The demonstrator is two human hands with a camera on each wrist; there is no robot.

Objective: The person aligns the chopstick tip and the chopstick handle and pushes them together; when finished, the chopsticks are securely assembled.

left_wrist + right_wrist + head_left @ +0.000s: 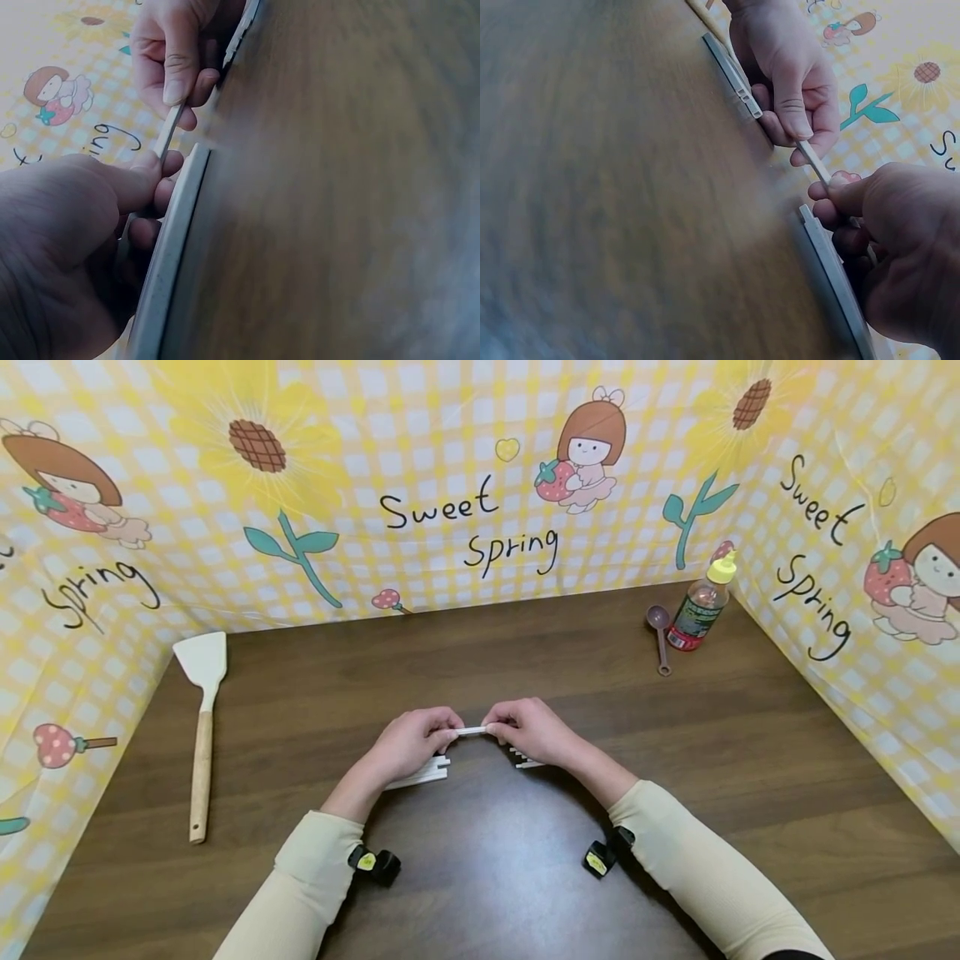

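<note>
A thin white strip [472, 731] spans the gap between the two hands, raised over the table. Its left end is pinched between thumb and fingers of my left hand [412, 742]. My right hand [536, 731] pinches the other end in the same way. Several more white strips [420, 777] lie on the table beneath the left hand, partly covered by it. Under the right hand, the ends of other white strips [528, 765] show. In the left wrist view, one long strip [171, 247] runs beside the left fingers.
A spatula [201, 743] with a white head and wooden handle lies at the left of the brown table [480, 877]. At the back right stand a yellow-capped squeeze bottle [697, 614] and, beside it, a brown measuring spoon [660, 639]. Patterned cloth [435, 460] encloses the back and sides.
</note>
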